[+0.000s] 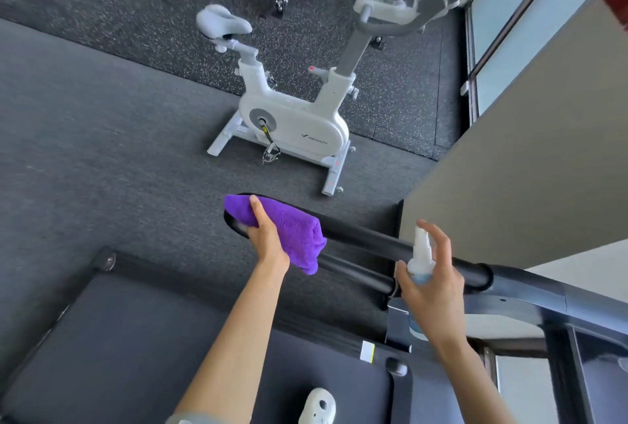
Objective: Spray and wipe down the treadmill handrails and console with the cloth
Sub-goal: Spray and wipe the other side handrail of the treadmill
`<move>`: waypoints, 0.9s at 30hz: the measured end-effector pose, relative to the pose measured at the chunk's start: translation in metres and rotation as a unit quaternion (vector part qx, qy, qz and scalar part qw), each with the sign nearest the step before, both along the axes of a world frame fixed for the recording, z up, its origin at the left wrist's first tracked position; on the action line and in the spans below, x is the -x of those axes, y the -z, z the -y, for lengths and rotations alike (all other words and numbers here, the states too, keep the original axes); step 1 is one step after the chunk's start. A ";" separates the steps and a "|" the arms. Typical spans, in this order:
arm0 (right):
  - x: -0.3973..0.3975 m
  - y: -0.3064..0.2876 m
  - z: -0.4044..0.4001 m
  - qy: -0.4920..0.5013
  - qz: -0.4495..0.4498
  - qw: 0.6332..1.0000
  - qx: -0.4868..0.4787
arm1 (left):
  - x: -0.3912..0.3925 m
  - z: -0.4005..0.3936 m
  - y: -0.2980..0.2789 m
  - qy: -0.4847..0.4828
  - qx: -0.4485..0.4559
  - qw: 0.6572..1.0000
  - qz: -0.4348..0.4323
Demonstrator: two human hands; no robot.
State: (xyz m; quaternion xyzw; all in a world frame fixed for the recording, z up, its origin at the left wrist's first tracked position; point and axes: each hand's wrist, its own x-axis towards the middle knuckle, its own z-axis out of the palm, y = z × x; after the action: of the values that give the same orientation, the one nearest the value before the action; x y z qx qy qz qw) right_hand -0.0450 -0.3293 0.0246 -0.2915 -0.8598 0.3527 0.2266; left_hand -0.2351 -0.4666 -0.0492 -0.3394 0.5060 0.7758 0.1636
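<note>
At the black padded treadmill handrail, our left hand keeps a closed grip on the folded purple cloth mid-wipe, our right hand clasps the clear spray bottle; next, presumably, spray farther along.

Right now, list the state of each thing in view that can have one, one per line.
Left hand: grips the purple cloth.
Purple cloth: folded, draped over the handrail's end.
Right hand: holds the spray bottle, upper fingers spread.
Spray bottle: upright, beside the handrail.
Handrail: black, partly covered by cloth.
Treadmill belt: motion cannot be told.
Exercise bike: standing, unoccupied.
</note>
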 end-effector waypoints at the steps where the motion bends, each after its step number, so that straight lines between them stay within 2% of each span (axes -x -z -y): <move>1: -0.002 0.002 -0.001 -0.001 0.004 1.000 0.002 | 0.000 0.000 0.000 0.000 -0.010 1.000 0.010; 12: -0.028 -0.001 -0.026 0.014 -0.042 0.999 -0.014 | -0.063 -0.067 -0.006 0.039 -0.023 0.998 0.049; 22: -0.089 0.003 -0.065 0.102 -0.049 0.993 0.016 | -0.140 -0.148 -0.009 0.096 0.020 0.994 0.053; 27: -0.119 0.007 -0.077 0.149 -0.041 0.987 0.033 | -0.175 -0.177 -0.011 0.162 0.022 0.985 0.049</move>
State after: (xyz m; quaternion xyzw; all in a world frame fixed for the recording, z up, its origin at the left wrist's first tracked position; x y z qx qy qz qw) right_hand 0.0745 -0.2526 0.0177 -0.4092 -0.7845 0.3544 0.3024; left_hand -0.0600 -0.2894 -0.0385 -0.2943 0.5626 0.7100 0.3045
